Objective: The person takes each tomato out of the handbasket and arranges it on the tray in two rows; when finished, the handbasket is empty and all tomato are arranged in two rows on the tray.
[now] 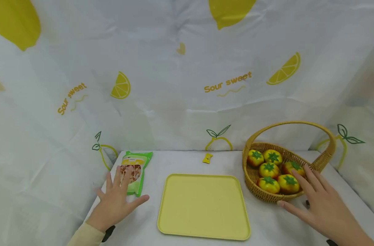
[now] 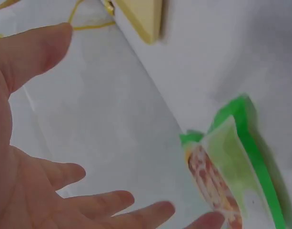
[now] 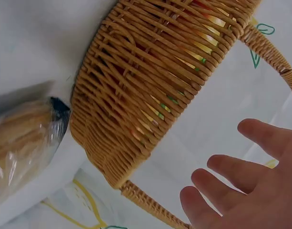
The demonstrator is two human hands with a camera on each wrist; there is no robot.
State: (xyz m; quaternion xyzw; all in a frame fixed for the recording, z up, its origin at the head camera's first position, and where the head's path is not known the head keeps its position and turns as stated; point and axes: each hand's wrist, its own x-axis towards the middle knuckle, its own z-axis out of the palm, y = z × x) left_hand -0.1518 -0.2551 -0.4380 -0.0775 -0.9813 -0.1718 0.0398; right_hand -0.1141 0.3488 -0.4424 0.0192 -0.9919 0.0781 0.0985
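Note:
My left hand, fingers spread, overlaps a green food bag at the table's left in the head view. The left wrist view has the bag beyond the fingertips, with nothing in that hand. My right hand is also spread and bare, in front of a wicker basket with an arched handle. Several yellow-red persimmon-like fruits with green leafy tops lie inside it. In the right wrist view the fingers stand apart from the basket's woven side.
A yellow rectangular tray lies mid-table, and a small yellow wrapped piece sits behind it. Beside the basket, a clear-wrapped brown item shows in the right wrist view. A lemon-print curtain closes off the back and sides.

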